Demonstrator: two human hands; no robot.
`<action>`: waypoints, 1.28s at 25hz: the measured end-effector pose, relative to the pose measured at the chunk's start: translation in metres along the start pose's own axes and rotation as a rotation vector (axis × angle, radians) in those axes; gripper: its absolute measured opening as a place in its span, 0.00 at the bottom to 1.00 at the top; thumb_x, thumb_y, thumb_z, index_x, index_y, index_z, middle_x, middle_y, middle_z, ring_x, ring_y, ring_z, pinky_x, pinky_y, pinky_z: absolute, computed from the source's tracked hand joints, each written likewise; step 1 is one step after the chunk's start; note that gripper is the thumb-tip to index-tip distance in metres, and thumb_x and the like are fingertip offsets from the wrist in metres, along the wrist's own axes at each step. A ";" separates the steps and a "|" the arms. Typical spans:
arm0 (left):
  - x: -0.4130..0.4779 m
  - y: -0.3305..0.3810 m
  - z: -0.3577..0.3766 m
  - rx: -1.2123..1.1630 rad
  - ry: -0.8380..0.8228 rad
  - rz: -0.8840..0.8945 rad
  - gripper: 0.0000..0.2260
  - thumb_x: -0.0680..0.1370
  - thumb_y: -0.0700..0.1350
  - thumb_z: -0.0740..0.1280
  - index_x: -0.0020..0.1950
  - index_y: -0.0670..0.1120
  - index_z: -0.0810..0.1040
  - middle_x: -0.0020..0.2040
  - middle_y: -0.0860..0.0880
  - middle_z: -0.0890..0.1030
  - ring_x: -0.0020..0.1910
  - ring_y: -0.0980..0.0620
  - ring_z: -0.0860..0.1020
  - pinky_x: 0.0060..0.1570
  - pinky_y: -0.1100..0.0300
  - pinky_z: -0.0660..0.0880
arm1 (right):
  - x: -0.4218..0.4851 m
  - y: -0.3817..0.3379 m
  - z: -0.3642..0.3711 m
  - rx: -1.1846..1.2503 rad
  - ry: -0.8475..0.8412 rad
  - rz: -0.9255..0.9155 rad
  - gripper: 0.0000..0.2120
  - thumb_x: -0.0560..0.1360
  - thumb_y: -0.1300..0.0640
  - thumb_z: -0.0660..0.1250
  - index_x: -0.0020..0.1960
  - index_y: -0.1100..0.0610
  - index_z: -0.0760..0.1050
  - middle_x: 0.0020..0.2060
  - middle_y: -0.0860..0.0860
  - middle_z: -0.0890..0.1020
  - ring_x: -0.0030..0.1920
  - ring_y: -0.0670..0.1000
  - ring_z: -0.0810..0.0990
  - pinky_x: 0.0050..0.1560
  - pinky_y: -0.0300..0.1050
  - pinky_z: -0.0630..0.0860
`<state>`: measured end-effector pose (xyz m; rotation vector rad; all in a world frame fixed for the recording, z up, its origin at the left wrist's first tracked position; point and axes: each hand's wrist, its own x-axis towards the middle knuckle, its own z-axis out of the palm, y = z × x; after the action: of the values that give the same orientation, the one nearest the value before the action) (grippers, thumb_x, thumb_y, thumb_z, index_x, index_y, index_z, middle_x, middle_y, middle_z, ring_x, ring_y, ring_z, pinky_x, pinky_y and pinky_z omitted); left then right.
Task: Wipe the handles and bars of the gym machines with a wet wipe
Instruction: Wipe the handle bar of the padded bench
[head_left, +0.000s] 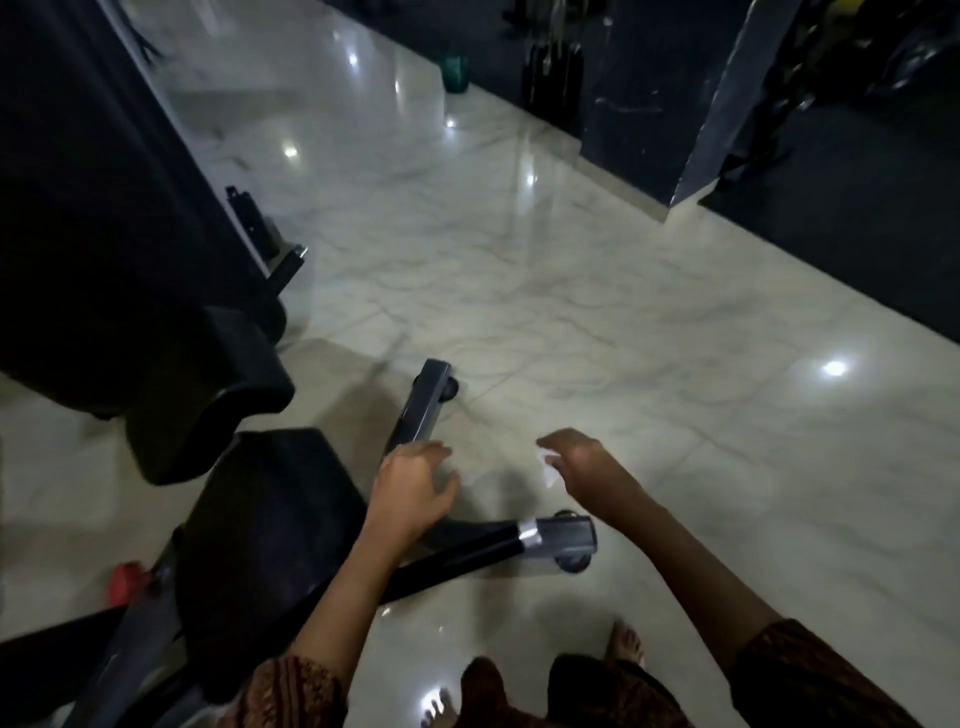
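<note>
You are holding both hands out in front of you over the pale marble floor (649, 322), beside a black weight bench. Your right hand (579, 460) is pinching a small white wet wipe (548, 464), which is crumpled between your curled fingers and hanging a little below them, above the floor and apart from any bar. Your left hand (413, 486) is gripping nothing; its fingers are spreading loosely, relaxed and slightly bent. It is overlapping the near end of a grey foot bar (427, 402) that is running away from you to a small black wheel (451, 388), though you cannot tell whether the hand is touching the bar or hovering above it. Below your wrists a second foot bar (467, 558) is lying across the floor, black along most of its length and ending in a grey cap (563, 538) with wheels beside it. To your left the bench's black seat pad (270, 519) is sitting just under the back pad (208, 395), and a red knob (127, 579) is showing at the frame's lower left. Your bare foot (626, 642) is resting on the floor near the bottom edge, and patterned brown sleeves are covering your upper arms.
</note>
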<state>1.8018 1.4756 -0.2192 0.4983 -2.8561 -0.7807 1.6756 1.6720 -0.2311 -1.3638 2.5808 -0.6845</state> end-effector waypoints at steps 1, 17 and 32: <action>0.021 0.023 0.004 -0.077 0.000 -0.010 0.15 0.71 0.48 0.67 0.51 0.40 0.82 0.51 0.42 0.83 0.51 0.43 0.80 0.53 0.58 0.73 | 0.011 0.011 -0.019 0.074 0.067 0.057 0.09 0.65 0.68 0.67 0.44 0.69 0.80 0.39 0.63 0.82 0.40 0.60 0.83 0.44 0.37 0.69; 0.296 0.246 0.038 -0.537 0.177 -0.068 0.23 0.69 0.41 0.75 0.63 0.43 0.76 0.60 0.46 0.79 0.50 0.55 0.77 0.46 0.72 0.70 | 0.156 0.206 -0.246 0.298 0.214 0.134 0.11 0.76 0.63 0.64 0.57 0.64 0.78 0.54 0.57 0.82 0.58 0.55 0.77 0.53 0.37 0.68; 0.493 0.128 -0.010 -0.570 0.572 -0.360 0.21 0.69 0.39 0.74 0.61 0.45 0.77 0.61 0.49 0.76 0.56 0.55 0.72 0.49 0.61 0.69 | 0.448 0.235 -0.244 0.361 -0.013 -0.188 0.10 0.76 0.63 0.65 0.55 0.64 0.79 0.52 0.56 0.82 0.55 0.52 0.79 0.44 0.29 0.65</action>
<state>1.3069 1.4023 -0.1223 0.9629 -1.9342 -1.2115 1.1608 1.5016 -0.0849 -1.4856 2.1932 -1.1022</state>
